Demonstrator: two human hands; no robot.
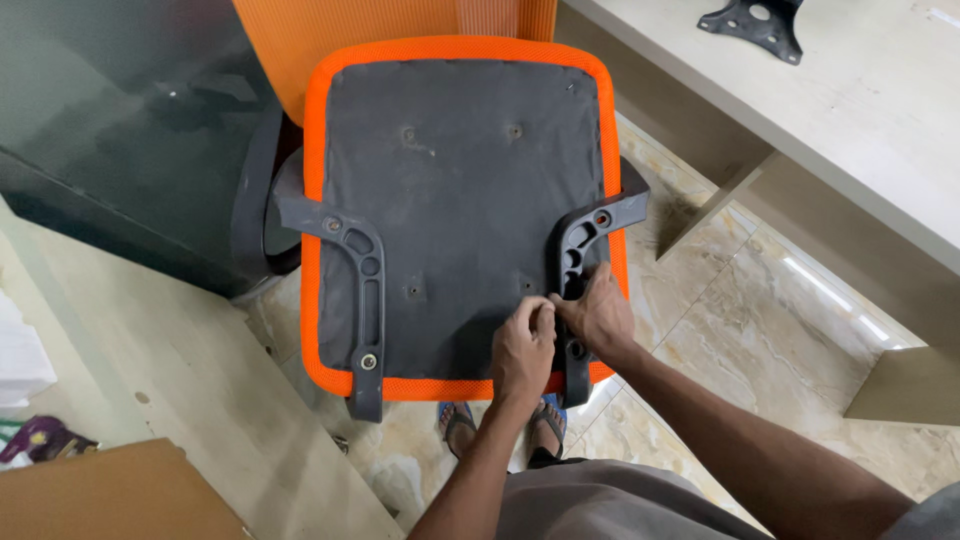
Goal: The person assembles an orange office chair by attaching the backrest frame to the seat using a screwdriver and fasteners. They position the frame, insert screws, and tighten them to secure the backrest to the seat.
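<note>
Pinching together at centre frame, left hand (523,345) and right hand (600,315) hold the right armrest bracket (578,255) against the seat underside (460,200); keep bracket holes aligned.

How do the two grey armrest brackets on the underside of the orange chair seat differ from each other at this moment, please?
The left bracket lies free of any hand, while the right bracket has the left hand and the right hand bunched on its lower half. A bolt head shows at the left bracket's lower end; that spot on the right bracket is hidden. Both are dark grey, slotted, mirror-shaped pieces lying flat on the seat underside.
</note>
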